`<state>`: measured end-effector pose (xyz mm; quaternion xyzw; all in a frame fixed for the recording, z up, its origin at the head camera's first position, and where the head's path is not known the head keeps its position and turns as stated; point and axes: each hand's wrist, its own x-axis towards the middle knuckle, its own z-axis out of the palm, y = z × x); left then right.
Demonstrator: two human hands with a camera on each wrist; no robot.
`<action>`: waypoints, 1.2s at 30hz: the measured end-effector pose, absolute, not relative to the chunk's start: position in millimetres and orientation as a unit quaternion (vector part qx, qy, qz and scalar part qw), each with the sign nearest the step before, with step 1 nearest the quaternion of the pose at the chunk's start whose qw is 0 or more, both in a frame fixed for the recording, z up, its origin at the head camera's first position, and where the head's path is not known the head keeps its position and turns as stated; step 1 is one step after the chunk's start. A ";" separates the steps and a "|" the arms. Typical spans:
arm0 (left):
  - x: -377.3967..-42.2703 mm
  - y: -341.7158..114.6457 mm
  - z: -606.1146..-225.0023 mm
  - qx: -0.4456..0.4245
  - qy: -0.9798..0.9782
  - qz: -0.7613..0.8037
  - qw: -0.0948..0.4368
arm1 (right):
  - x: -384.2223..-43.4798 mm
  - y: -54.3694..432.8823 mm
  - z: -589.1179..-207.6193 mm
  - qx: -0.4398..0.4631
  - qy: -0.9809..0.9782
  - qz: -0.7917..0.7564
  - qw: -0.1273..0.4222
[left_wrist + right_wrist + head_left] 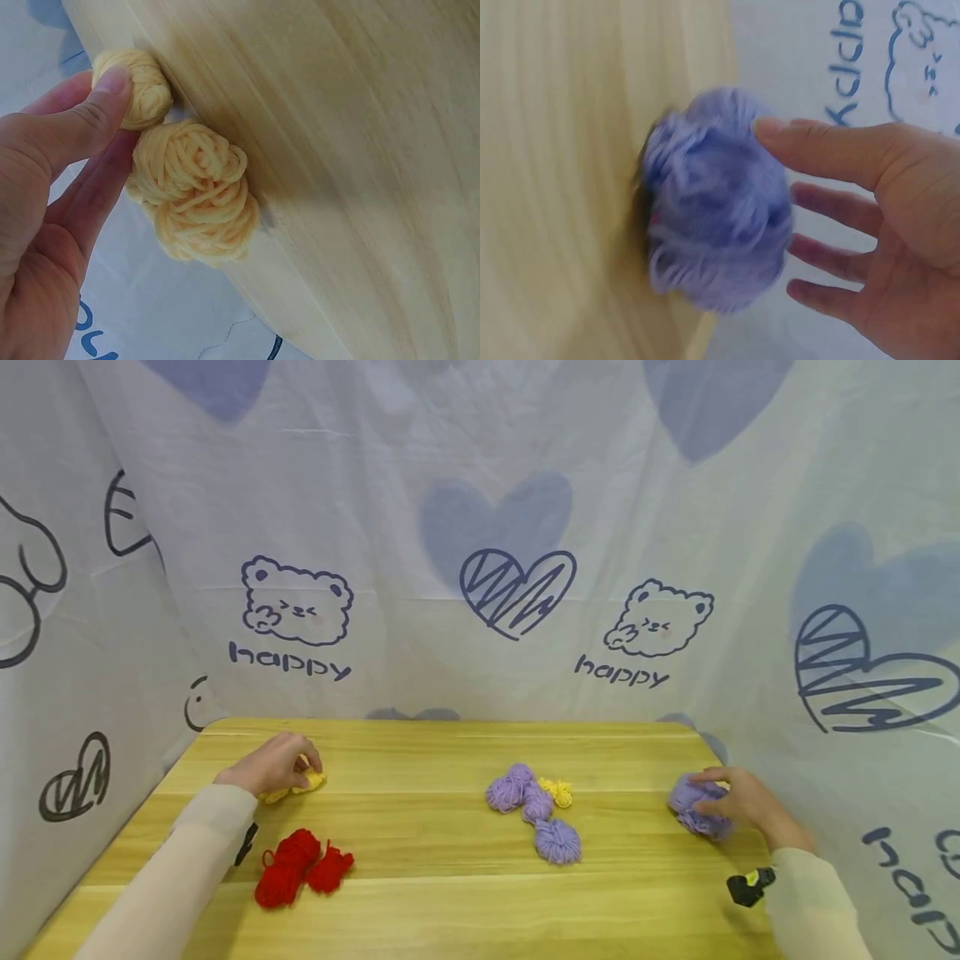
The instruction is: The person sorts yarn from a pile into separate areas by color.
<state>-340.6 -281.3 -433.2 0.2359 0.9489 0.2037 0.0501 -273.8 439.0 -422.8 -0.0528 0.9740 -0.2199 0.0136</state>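
At the table's left side, my left hand (279, 764) pinches a small ball of yellow yarn (139, 90) between thumb and fingers. A larger yellow yarn ball (196, 191) lies right beside it on the wood. On the far right, my right hand (738, 797) is at a clump of purple yarn balls (720, 202). In the right wrist view its thumb tip touches the clump's upper edge, while the other fingers reach toward its side, loosely extended and spread. The purple yarn is slightly blurred there.
Red yarn balls (288, 868) lie at the front left of the wooden table (420, 910). Near the middle, several purple yarn balls (537, 802) sit close together, with yellow yarn (557, 792) next to them. A printed cloth (405, 652) hangs behind and along both sides.
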 end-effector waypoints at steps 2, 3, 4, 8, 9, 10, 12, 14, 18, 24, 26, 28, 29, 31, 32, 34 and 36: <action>-341.3 -281.1 -434.1 0.237 0.948 0.204 0.050 | -274.8 431.7 -418.8 -0.059 0.975 -0.214 0.004; -341.5 -281.0 -434.2 0.238 0.948 0.204 0.050 | -275.2 427.3 -416.3 -0.063 0.975 -0.211 0.001; -341.8 -281.0 -434.3 0.241 0.948 0.202 0.049 | -275.6 422.7 -414.0 -0.066 0.976 -0.208 -0.003; -341.4 -280.2 -433.3 0.236 0.950 0.198 0.049 | -276.7 403.3 -404.3 -0.080 0.975 -0.205 -0.007; -340.9 -280.0 -432.8 0.234 0.951 0.198 0.049 | -277.2 398.2 -402.4 -0.088 0.974 -0.207 -0.009; -340.4 -279.8 -432.3 0.235 0.950 0.197 0.048 | -277.8 393.4 -401.0 -0.102 0.973 -0.208 -0.014; -339.3 -279.2 -431.6 0.233 0.951 0.198 0.048 | -279.4 383.8 -399.7 -0.128 0.968 -0.213 -0.026; -338.1 -278.7 -431.1 0.233 0.951 0.196 0.048 | -281.3 374.0 -400.5 -0.150 0.964 -0.216 -0.040; -337.7 -278.3 -431.8 0.232 0.952 0.192 0.047 | -284.2 356.3 -404.1 -0.171 0.955 -0.236 -0.052; -338.3 -278.4 -432.6 0.238 0.951 0.192 0.043 | -282.0 333.2 -407.5 -0.200 0.942 -0.268 -0.039; -338.2 -278.2 -432.2 0.239 0.951 0.191 0.042 | -279.6 325.7 -406.1 -0.212 0.938 -0.273 -0.032; -338.1 -277.9 -432.0 0.239 0.951 0.190 0.043 | -277.2 318.4 -405.2 -0.222 0.936 -0.273 -0.025; -338.1 -277.7 -432.0 0.239 0.951 0.190 0.043 | -276.0 315.1 -405.0 -0.226 0.934 -0.275 -0.020; -338.0 -277.5 -431.9 0.237 0.952 0.191 0.045 | -273.9 309.5 -405.7 -0.235 0.932 -0.276 -0.006; -337.9 -277.4 -431.8 0.236 0.952 0.191 0.045 | -273.0 307.0 -406.9 -0.238 0.931 -0.277 0.001; -337.8 -277.3 -431.7 0.236 0.952 0.190 0.045 | -271.5 302.4 -409.7 -0.243 0.928 -0.281 0.019; -337.6 -277.3 -431.5 0.236 0.952 0.190 0.045 | -270.5 297.8 -413.3 -0.250 0.925 -0.283 0.031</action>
